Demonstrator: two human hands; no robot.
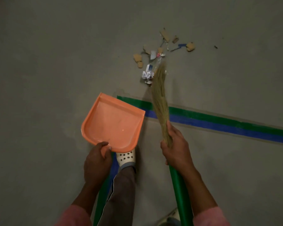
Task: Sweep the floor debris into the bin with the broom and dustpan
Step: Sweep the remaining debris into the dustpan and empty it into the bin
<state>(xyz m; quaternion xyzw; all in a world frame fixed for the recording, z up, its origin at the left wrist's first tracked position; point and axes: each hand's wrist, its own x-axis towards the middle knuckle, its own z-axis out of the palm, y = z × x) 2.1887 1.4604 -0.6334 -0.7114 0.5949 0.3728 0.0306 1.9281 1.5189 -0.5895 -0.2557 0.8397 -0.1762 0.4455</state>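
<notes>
Orange dustpan (112, 123) gripped at its rear edge by left hand (97, 162) fingers, straw broom (160, 101) clasped by right hand (176, 150) fingers, bristle tips touching paper and cardboard debris (155, 53) scattered on grey floor (47, 62) beyond the dustpan.

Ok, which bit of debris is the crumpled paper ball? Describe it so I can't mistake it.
Start at the green and blue floor tape and follow the broom bristles up from the right hand. Just left of the bristle tips, at the near end of the debris, lies the crumpled paper ball. It is the only white, scrunched lump; the neighbours beyond are flat tan cardboard scraps.
</notes>
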